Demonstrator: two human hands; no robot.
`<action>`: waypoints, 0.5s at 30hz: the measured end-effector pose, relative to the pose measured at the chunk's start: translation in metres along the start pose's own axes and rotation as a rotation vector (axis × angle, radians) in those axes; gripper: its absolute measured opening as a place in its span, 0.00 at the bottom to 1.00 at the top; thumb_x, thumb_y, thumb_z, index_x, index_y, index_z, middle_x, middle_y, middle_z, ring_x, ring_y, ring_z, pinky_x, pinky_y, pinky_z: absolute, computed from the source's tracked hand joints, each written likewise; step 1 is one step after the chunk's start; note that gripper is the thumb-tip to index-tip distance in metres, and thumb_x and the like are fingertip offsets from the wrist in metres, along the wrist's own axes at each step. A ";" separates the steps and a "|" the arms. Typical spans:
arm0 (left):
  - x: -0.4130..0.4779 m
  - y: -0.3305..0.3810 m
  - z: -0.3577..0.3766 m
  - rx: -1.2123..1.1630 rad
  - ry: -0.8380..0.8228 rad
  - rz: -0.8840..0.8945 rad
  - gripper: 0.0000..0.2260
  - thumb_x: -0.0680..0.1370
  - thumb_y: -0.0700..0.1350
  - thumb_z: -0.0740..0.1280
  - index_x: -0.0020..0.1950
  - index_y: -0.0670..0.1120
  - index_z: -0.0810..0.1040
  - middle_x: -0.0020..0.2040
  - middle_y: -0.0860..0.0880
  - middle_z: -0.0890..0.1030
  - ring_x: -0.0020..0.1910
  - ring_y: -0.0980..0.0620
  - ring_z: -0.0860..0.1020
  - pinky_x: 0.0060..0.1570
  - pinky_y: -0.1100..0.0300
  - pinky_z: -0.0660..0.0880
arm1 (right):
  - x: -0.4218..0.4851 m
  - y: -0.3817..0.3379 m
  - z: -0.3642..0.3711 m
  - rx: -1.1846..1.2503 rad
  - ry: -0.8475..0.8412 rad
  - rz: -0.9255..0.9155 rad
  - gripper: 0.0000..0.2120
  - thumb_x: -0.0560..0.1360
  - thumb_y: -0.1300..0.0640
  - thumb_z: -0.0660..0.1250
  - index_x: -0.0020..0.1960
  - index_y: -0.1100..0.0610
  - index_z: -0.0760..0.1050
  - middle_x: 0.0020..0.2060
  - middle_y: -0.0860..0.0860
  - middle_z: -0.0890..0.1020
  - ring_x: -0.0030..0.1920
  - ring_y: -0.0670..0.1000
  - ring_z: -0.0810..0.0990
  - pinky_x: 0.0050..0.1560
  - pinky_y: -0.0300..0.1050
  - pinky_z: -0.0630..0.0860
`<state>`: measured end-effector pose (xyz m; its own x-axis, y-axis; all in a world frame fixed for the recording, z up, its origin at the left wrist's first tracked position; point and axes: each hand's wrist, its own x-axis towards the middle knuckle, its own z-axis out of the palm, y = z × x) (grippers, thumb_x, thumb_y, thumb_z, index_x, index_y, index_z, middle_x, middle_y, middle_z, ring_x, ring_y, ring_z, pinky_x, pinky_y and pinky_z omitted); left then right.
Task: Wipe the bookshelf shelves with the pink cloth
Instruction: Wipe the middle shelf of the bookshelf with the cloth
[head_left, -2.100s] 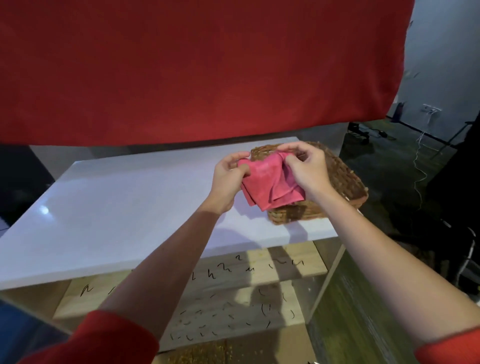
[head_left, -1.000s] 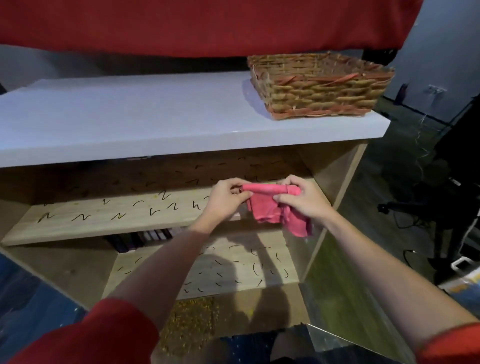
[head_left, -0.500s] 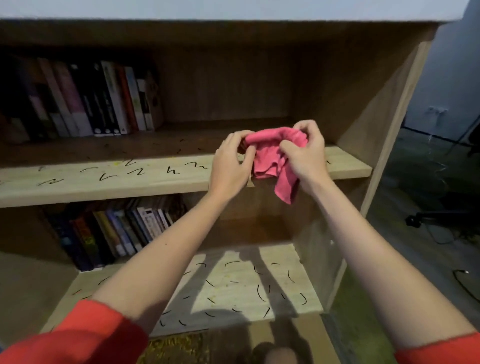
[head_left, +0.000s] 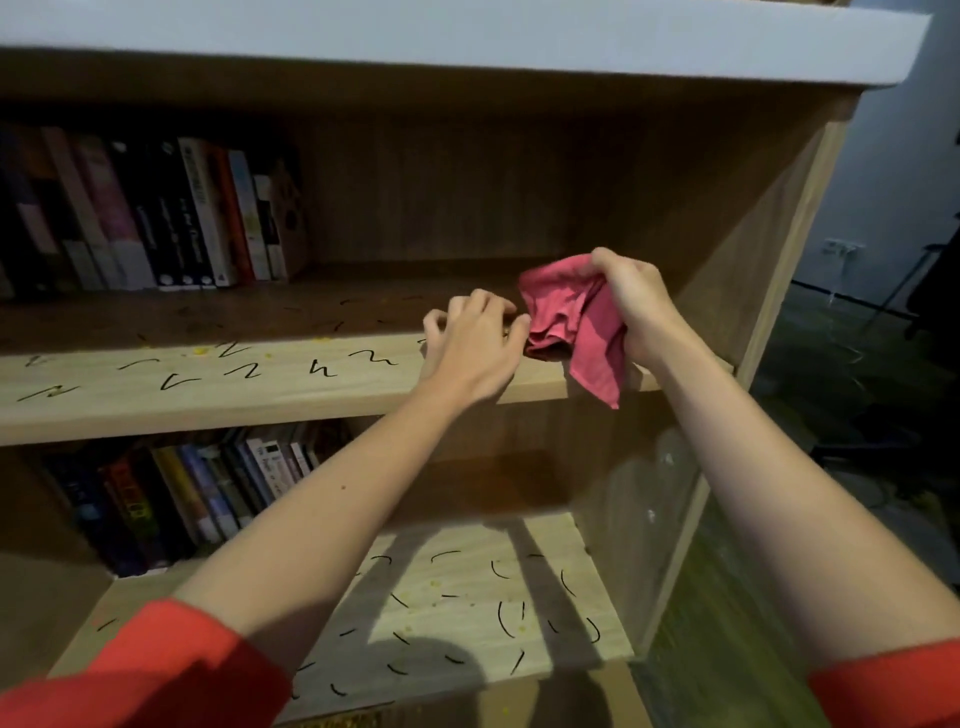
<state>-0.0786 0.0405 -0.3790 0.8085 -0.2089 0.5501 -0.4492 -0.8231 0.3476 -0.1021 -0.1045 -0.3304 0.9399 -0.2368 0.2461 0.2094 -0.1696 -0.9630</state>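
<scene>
The right hand (head_left: 631, 301) grips the bunched pink cloth (head_left: 569, 322) at centre-right of the frame, above the upper shelf (head_left: 218, 379), which stretches leftward; the left hand (head_left: 470, 343) hovers open beside it.

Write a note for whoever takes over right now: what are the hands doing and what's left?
Right hand: grip shut on the cloth, bunched above the right end of the upper shelf.
Left hand: open, fingers spread beside the cloth, holding nothing.
Done: nothing shows as wiped; black marks and yellow crumbs cover the upper shelf and the lower shelf.
Left: wipe both shelves. Books fill their left sides.
</scene>
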 end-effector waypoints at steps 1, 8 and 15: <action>0.002 0.001 0.003 0.003 0.009 0.002 0.18 0.81 0.55 0.51 0.62 0.49 0.73 0.63 0.51 0.72 0.64 0.53 0.65 0.65 0.51 0.53 | 0.004 0.001 -0.003 -0.004 -0.004 -0.002 0.10 0.74 0.56 0.61 0.40 0.51 0.81 0.44 0.55 0.82 0.46 0.54 0.79 0.49 0.47 0.75; 0.007 -0.005 0.012 -0.044 0.098 -0.052 0.17 0.82 0.51 0.50 0.62 0.48 0.73 0.62 0.52 0.72 0.64 0.54 0.66 0.69 0.50 0.50 | 0.046 0.013 -0.041 -0.261 0.249 -0.172 0.11 0.76 0.59 0.62 0.35 0.51 0.69 0.29 0.46 0.70 0.29 0.44 0.68 0.29 0.33 0.65; 0.003 -0.002 0.009 -0.040 0.175 -0.066 0.14 0.82 0.47 0.52 0.60 0.49 0.74 0.61 0.52 0.74 0.64 0.55 0.66 0.69 0.52 0.49 | 0.048 0.033 -0.009 -0.760 0.037 -0.112 0.15 0.73 0.50 0.64 0.53 0.58 0.79 0.53 0.57 0.80 0.57 0.58 0.75 0.60 0.55 0.73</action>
<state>-0.0718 0.0370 -0.3847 0.7598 -0.0567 0.6477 -0.4147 -0.8094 0.4157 -0.0521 -0.1302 -0.3498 0.9116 -0.2086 0.3543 0.0476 -0.8024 -0.5949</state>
